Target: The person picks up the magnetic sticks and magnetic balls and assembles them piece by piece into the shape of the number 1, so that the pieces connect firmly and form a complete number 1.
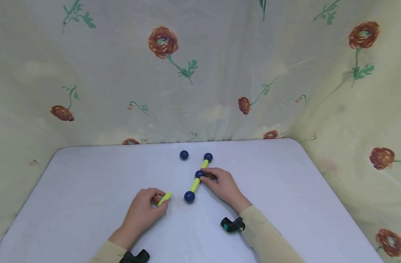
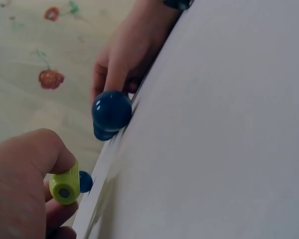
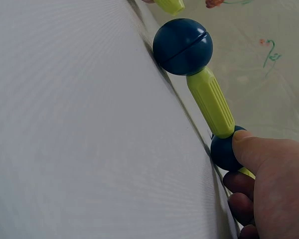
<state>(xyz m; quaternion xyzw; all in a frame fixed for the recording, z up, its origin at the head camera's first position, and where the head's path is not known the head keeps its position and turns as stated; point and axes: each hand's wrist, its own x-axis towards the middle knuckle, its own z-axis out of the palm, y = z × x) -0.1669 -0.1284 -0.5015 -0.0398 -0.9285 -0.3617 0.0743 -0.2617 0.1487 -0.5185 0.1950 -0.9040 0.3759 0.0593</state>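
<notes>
My left hand [image 1: 142, 210] pinches a short yellow-green magnetic rod [image 1: 165, 198] between thumb and fingers. In the left wrist view a grey disc shows in the end of this held rod [image 2: 64, 188]. To its right lies a straight chain of three navy balls joined by two like rods. My right hand [image 1: 224, 185] holds the chain's middle ball [image 1: 199, 174] with thumb and fingers. The near ball [image 1: 189, 197] sits toward me on one rod [image 1: 195, 186]; the far ball [image 1: 208, 157] tops the other rod [image 1: 205, 164]. A seam crosses the near ball [image 3: 183, 46] in the right wrist view.
A loose navy ball [image 1: 184, 155] lies left of the chain's far end. The white table [image 1: 88, 175] meets a flowered cloth [image 1: 213, 73] at the back and sides. Each wrist carries a dark device, the right one [image 1: 232, 224] close over the table.
</notes>
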